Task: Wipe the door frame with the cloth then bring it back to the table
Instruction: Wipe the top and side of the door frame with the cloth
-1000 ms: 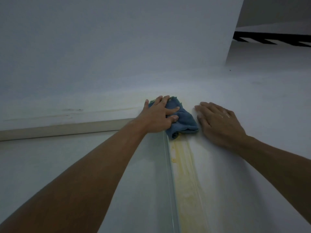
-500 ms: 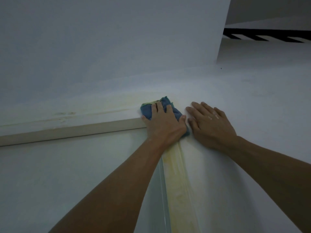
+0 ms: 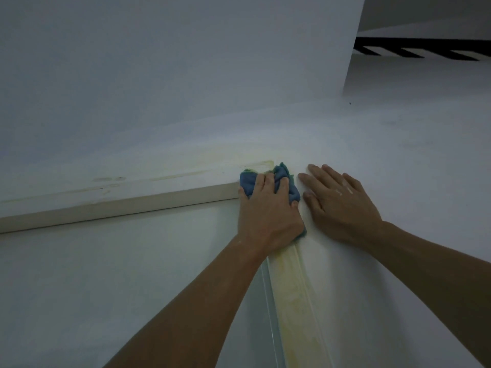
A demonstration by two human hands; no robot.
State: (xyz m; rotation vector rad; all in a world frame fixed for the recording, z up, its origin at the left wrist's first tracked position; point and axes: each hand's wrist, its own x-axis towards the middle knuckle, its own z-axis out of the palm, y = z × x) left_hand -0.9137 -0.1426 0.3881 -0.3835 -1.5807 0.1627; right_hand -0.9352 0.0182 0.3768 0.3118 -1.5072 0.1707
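I am looking up at the top right corner of a white door frame (image 3: 119, 205), whose upright post (image 3: 292, 301) carries yellowish stains. A crumpled blue cloth (image 3: 247, 183) lies on that corner. My left hand (image 3: 268, 216) covers most of it and presses it against the frame, with fingers curled into its folds. Just to the right of the cloth, my right hand (image 3: 342, 205) lies flat on the wall with fingers spread, holding nothing.
The white door panel (image 3: 132, 288) fills the lower left below the frame. White wall (image 3: 398, 168) runs to the right, and the ceiling (image 3: 186, 62) is overhead. A dark striped opening (image 3: 425, 49) shows at the upper right.
My left hand turned from lying sideways to pointing up and slid the cloth down-left over the frame corner. The right hand stayed flat on the wall.
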